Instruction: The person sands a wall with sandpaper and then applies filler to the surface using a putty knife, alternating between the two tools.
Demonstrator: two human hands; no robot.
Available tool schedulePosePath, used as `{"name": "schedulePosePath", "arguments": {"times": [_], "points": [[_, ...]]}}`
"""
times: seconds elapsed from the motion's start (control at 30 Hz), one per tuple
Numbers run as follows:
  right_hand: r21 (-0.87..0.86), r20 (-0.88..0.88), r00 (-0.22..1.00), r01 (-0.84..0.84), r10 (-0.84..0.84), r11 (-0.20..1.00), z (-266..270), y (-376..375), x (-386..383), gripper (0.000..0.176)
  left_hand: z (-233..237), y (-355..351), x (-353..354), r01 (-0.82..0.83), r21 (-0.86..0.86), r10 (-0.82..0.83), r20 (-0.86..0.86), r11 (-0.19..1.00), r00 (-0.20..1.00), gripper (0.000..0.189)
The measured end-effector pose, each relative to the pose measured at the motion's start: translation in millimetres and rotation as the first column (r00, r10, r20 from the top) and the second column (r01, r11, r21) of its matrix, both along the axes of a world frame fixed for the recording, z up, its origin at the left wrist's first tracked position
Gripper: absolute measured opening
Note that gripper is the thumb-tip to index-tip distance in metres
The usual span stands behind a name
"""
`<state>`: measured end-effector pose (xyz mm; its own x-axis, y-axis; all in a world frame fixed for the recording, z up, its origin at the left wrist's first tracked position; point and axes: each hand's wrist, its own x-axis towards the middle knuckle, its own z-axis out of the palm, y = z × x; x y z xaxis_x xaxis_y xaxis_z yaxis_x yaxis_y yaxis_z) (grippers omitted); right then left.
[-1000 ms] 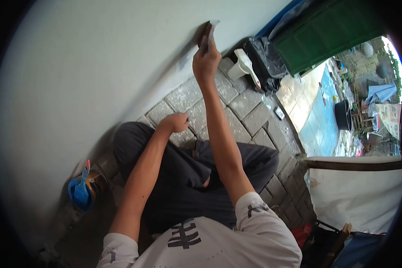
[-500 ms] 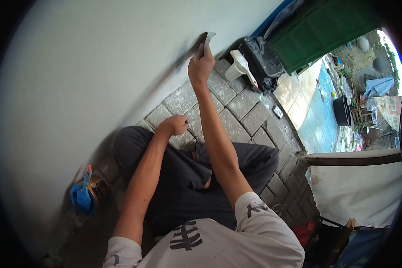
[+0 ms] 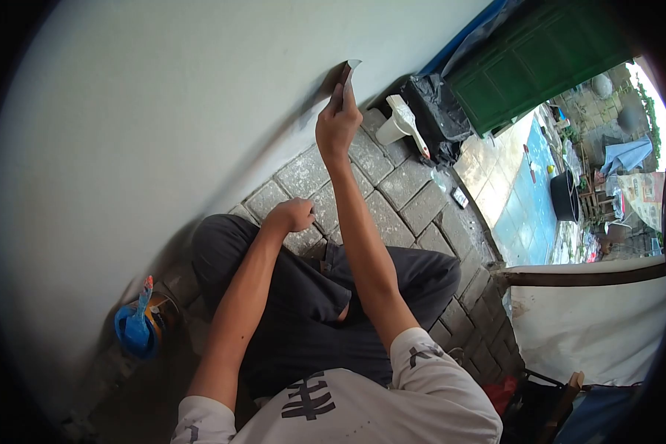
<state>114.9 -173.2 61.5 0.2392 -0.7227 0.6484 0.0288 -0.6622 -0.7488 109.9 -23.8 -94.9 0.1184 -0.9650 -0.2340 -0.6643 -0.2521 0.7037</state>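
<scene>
My right hand (image 3: 339, 122) is closed on a flat metal scraper (image 3: 351, 72), whose blade is at the white wall (image 3: 170, 89). Lower down, my left hand (image 3: 296, 214) rests near my bent knee, above the paving, with its fingers curled; whether anything is inside them is hidden. Both of my legs are folded in dark trousers (image 3: 274, 296) beside the wall.
A blue container (image 3: 135, 339) with a brush (image 3: 143, 300) stands at the lower left. Past my right hand are a white cup (image 3: 391, 132) with a brush across it, a black plastic-covered bin (image 3: 440, 103) and a green panel (image 3: 533, 59). Grey pavers (image 3: 422, 203) cover the ground.
The scraper and my right hand appear slightly lower and further right in view. The surroundings have shifted a little too, as the camera moved. My left hand stays curled in nearly the same place.
</scene>
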Motion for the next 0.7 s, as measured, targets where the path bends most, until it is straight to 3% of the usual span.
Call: {"name": "schedulePosePath", "arguments": {"times": [0.03,0.07,0.13,0.17,0.27,0.33,0.37,0.4,0.43,0.47,0.5,0.57,0.63,0.7], "points": [[-0.109,0.044,0.999,-0.015,0.020,0.994,2.3,0.7,0.6,0.041,2.4,-0.7,0.2,-0.005,0.003,0.005,0.006,1.000,1.000,0.025],[-0.108,0.041,0.999,-0.014,0.019,0.994,1.3,1.3,-3.4,0.041,3.9,1.2,-3.7,-0.003,0.011,0.003,0.008,1.000,1.000,0.026],[0.144,-0.074,0.994,0.088,-0.078,0.986,3.6,-6.0,-2.5,0.036,11.7,0.5,-6.1,-0.014,0.044,0.013,0.020,0.999,1.000,0.027],[0.134,-0.060,0.996,0.079,-0.071,0.988,3.8,-5.5,-2.3,0.036,16.8,1.6,-6.6,-0.032,0.081,0.030,0.028,0.996,0.999,0.029],[-0.024,0.010,1.000,-0.010,0.010,1.000,12.7,1.4,-5.0,0.036,2.0,-4.5,-5.2,0.037,0.111,-0.044,0.061,0.993,0.997,0.032],[-0.129,0.053,0.994,0.098,-0.092,0.987,5.7,-15.4,1.8,0.036,-8.9,-6.7,-6.4,0.051,0.124,-0.058,0.051,0.991,0.997,0.034],[0.007,-0.067,0.989,0.130,-0.129,0.991,-3.5,-23.9,-0.4,0.036,-13.0,-7.2,-6.6,0.052,0.133,-0.057,0.038,0.990,0.998,0.035],[-0.030,0.009,0.990,0.138,-0.138,0.990,0.6,-20.5,1.7,0.036,-23.0,-10.0,-6.1,0.072,0.177,-0.079,0.034,0.982,0.996,0.038],[-0.014,-0.049,0.992,0.115,-0.115,0.993,9.2,-10.7,1.5,0.036,-22.7,-10.3,-6.4,0.062,0.192,-0.072,0.045,0.979,0.996,0.038],[-0.142,0.064,0.996,0.064,-0.056,0.988,22.4,5.8,5.3,0.037,-12.8,-9.8,-5.0,0.070,0.168,-0.081,0.058,0.983,0.995,0.037],[-0.018,0.003,0.999,-0.037,0.037,0.999,31.8,16.7,-0.1,0.038,-14.3,-10.0,-4.5,0.073,0.139,-0.080,0.052,0.988,0.995,0.035],[0.003,0.078,0.996,-0.036,0.036,0.999,32.1,15.7,-0.3,0.038,-1.5,-4.8,-8.1,0.057,0.101,-0.059,0.019,0.993,0.998,0.033],[0.121,-0.016,0.999,0.050,-0.048,0.991,26.0,8.2,3.2,0.038,-6.5,-6.2,-5.2,0.044,0.088,-0.048,0.048,0.995,0.998,0.033],[0.077,0.006,0.999,0.042,-0.042,0.996,20.6,11.2,2.8,0.038,-14.4,-7.4,-4.6,0.090,0.099,-0.096,0.061,0.991,0.993,0.033]]}}
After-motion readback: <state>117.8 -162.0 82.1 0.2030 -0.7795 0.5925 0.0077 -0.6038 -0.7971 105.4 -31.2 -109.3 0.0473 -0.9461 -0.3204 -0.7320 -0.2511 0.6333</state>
